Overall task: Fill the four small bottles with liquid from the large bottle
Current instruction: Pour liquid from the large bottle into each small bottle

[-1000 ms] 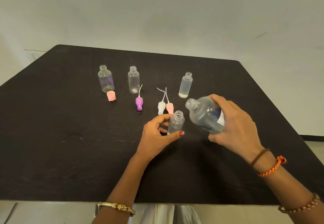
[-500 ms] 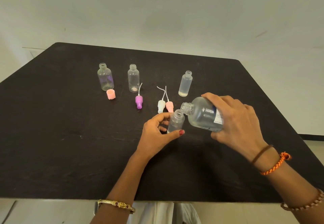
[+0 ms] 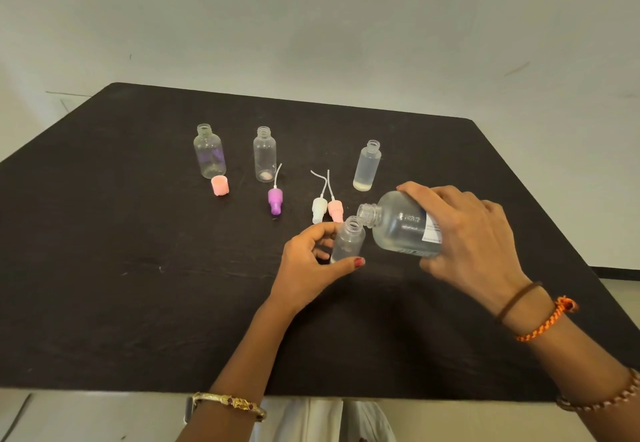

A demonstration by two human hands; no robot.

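Left hand [image 3: 308, 265] grips 1 small bottle [image 3: 348, 242] upright, steadying it; right hand [image 3: 471, 240] wraps the large bottle [image 3: 401, 225], tipped so its mouth meets the small neck.

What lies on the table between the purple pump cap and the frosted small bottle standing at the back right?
In the head view, two pump caps lie there side by side: a white one and a pink one, dip tubes pointing away from the person.

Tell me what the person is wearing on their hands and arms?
The left hand has a red-painted thumbnail and a gold bangle. The right hand has a brown band, an orange braided thread and a brown bead bracelet. No sleeves show.
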